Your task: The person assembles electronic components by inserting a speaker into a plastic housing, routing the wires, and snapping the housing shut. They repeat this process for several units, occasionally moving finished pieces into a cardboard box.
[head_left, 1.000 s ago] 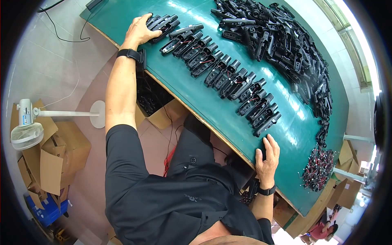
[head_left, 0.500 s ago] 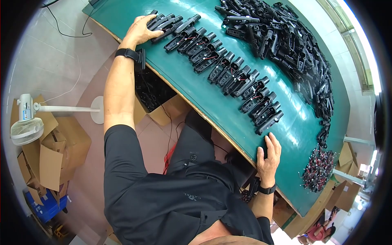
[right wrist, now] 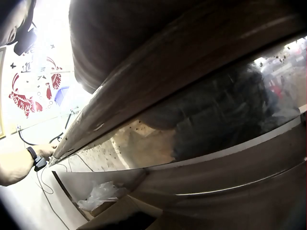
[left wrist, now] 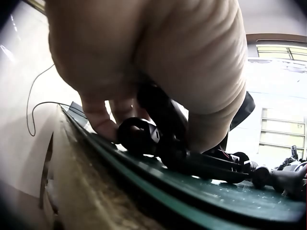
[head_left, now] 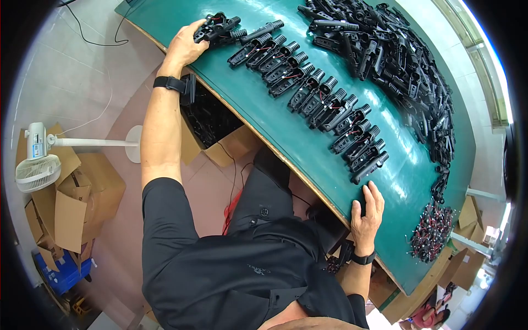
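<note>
At the far left of the table, my left hand [head_left: 187,48] grips a small bunch of black plastic housings [head_left: 221,30] with ribbed ends. From the left wrist, its thumb and fingers bend around the black housings [left wrist: 192,160] close over the table edge; the palm hides part of them. My right hand [head_left: 367,218] rests on the green table by the front edge, just short of the last housing [head_left: 369,168] in the row. In the right wrist view, the dark underside of the hand [right wrist: 110,38] lies over the table edge.
A long row of black housings [head_left: 300,80], many with red wires, crosses the green table [head_left: 264,115]. Behind it lies a big heap of housings [head_left: 379,60]. Small red-and-black wired parts [head_left: 432,234] are piled at right. An open carton [head_left: 234,146] stands below the edge.
The housings under my left hand went from lying side by side to a tilted, jumbled bunch, with one left lying apart. My right hand stays resting on the table. The head view shifted slightly.
</note>
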### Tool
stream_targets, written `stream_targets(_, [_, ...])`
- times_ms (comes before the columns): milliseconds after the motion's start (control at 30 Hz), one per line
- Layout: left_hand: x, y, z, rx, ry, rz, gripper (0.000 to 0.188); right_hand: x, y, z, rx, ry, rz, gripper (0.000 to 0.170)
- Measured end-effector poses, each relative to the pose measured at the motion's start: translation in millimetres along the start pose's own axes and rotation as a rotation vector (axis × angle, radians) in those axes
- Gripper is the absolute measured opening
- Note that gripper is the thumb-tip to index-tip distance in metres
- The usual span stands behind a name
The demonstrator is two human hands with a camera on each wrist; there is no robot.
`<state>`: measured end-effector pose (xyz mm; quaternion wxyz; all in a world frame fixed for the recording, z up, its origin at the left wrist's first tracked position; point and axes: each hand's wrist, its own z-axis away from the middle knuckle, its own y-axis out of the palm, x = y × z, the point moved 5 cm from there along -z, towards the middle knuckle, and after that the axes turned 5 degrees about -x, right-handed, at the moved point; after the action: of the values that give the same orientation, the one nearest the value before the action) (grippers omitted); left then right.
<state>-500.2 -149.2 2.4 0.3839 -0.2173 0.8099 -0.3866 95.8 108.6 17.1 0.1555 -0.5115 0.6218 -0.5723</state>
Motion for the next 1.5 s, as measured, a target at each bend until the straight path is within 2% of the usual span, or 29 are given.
stream_targets(167, [-6,-7,2,0.104,-0.024,0.160,0.075,16,-5,-11,-0.010,-0.058,0.005,0.041])
stream_targets(267, [-10,-5,7,0.047,-0.029,0.159,0.078,65,-15,-42,0.026,-0.045,-0.341,0.039])
stream_targets(333, [-17,-5,8,0.017,0.005,0.157,0.077,119,-15,-85,0.078,-0.240,-0.487,0.038])
stream_targets(400, [-26,-9,1,-0.030,0.063,0.154,0.076,164,6,-134,0.138,-0.384,-0.578,0.042])
stream_targets(467, [-36,-4,-11,-0.039,0.024,0.164,0.073,203,51,-181,0.304,-0.315,-0.655,0.047])
stream_targets(533, [-35,0,-23,-0.037,-0.067,0.196,0.069,246,98,-218,0.265,-0.440,-0.589,0.051])
stream_targets(633, [-21,-4,-26,0.036,-0.116,0.261,0.061,289,159,-271,0.356,-0.372,-0.501,0.055])
stream_targets(667, [-16,-4,-26,0.078,-0.136,0.288,0.058,297,172,-285,0.353,-0.347,-0.376,0.057])
stream_targets(700, [-11,-4,-22,0.079,-0.140,0.287,0.058,304,184,-296,0.355,-0.316,-0.254,0.059])
stream_targets(733, [-6,-7,-15,0.005,-0.111,0.294,0.054,308,195,-303,0.358,-0.283,-0.135,0.061])
stream_targets(767, [-2,-9,-9,-0.069,-0.080,0.299,0.051,313,202,-310,0.363,-0.280,-0.139,0.061])
stream_targets(800, [-1,-15,-3,-0.144,-0.050,0.305,0.047,312,209,-316,0.396,-0.214,-0.186,0.062])
stream_targets(867, [-1,-15,1,-0.153,-0.073,0.330,0.046,309,221,-326,0.463,-0.096,-0.269,0.064])
stream_targets(1033, [-4,-13,13,-0.184,-0.134,0.386,0.043,327,215,-329,0.590,-0.026,-0.362,0.063])
stream_targets(1167, [-2,-11,23,-0.222,-0.173,0.444,0.044,322,222,-320,0.603,0.101,-0.533,0.061])
stream_targets(1267, [-1,-12,26,-0.255,-0.170,0.496,0.043,315,225,-317,0.551,0.226,-0.790,0.059])
stream_targets(1367, [-4,-12,34,-0.290,-0.154,0.535,0.043,314,226,-312,0.557,0.230,-0.790,0.058])
stream_targets(1467, [-11,-18,37,-0.305,-0.211,0.775,0.041,317,223,-308,0.558,0.215,-0.742,0.057])
stream_targets(1500, [-14,-20,39,-0.308,-0.216,0.777,0.041,318,222,-308,0.556,0.200,-0.693,0.056])
